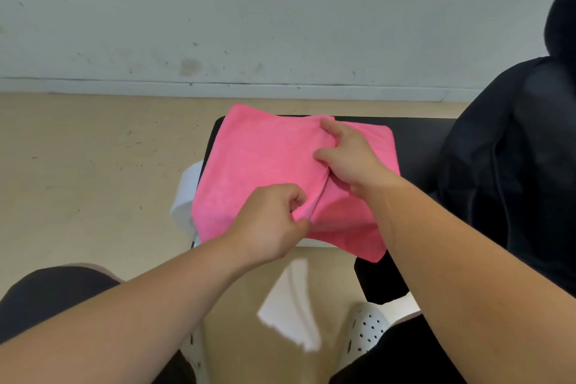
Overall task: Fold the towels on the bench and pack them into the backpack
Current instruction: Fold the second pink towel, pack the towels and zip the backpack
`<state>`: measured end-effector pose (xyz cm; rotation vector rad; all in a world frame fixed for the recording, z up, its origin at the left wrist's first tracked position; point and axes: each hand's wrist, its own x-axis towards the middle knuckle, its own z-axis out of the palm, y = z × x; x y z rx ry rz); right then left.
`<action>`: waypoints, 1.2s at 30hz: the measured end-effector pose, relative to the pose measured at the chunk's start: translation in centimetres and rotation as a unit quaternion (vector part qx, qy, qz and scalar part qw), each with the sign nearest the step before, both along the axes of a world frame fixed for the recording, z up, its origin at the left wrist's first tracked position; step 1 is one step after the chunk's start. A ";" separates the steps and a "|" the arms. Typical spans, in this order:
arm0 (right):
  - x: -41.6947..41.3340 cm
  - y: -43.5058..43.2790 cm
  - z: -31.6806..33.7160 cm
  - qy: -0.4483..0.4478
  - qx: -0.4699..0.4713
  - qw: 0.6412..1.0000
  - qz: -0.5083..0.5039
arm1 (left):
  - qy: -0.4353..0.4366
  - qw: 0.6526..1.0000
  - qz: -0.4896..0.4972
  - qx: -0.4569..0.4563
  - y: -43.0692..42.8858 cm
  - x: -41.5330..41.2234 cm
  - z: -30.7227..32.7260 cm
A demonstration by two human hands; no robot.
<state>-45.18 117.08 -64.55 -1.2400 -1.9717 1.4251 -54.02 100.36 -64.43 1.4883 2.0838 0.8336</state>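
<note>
A pink towel (255,165) lies spread over the left end of the black bench (414,140), covering it from far edge to near edge, with one corner drooping past the near edge. A raised fold runs across the cloth from its middle toward the near edge, and both hands are on it. The left hand (268,224) pinches the near end of the fold between thumb and curled fingers. The right hand (349,159) grasps the far end, thumb on top and the other fingers bent into the cloth. The black backpack (514,150) sits at the bench's right end, apart from the towel. How far it stands open cannot be told. Below the near edge a white perforated shoe (364,330) rests on the tan floor (93,165).
</note>
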 end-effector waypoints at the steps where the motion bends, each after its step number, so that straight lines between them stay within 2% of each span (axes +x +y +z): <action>1: 0.0 0.1 0.1 -0.006 0.010 1.000 0.008 | 0.019 1.000 -0.003 0.002 0.1 -0.1 0.0; 3: 0.0 0.5 0.3 -0.005 0.006 1.000 0.007 | 0.019 1.000 0.002 0.001 0.2 -0.2 0.0; 5: 0.1 0.6 0.3 -0.006 0.001 1.000 0.010 | -0.023 1.000 0.013 0.003 0.3 0.0 0.3; 8: 0.6 0.4 0.5 -0.010 0.012 1.000 0.026 | -0.044 0.999 -0.021 0.016 0.6 0.7 0.3; 14: 2.2 1.3 2.1 -0.046 0.129 0.990 0.022 | -0.055 0.992 -0.117 0.013 1.0 2.4 0.4; 17: 3.0 1.6 1.5 -0.129 0.162 0.978 0.030 | -0.011 0.993 -0.115 0.008 1.1 1.9 0.5; 20: 3.1 1.2 1.2 -0.252 0.234 0.939 0.014 | 0.075 0.993 -0.069 0.067 1.1 0.3 0.6; 23: 1.7 0.0 1.9 -0.284 0.308 0.908 0.021 | 0.142 0.985 0.020 0.097 1.6 -2.7 0.6; 26: -0.1 -0.8 1.8 -0.309 0.328 0.888 0.087 | 0.169 0.979 0.097 0.055 1.7 -6.2 0.7; 29: -1.3 -1.3 0.8 -0.390 0.269 0.861 0.184 | 0.185 0.973 0.136 -0.020 0.9 -8.6 0.9; 31: -2.0 -1.5 0.4 -0.420 0.240 0.854 0.192 | 0.197 0.967 0.153 -0.062 0.1 -9.6 1.0; 33: -2.9 -2.0 0.7 -0.404 0.296 0.853 0.145 | 0.209 0.959 0.156 -0.108 -0.9 -10.2 1.0; 36: -4.8 -3.1 1.8 -0.299 0.391 0.866 0.089 | 0.214 0.952 0.147 -0.164 -2.3 -10.7 0.9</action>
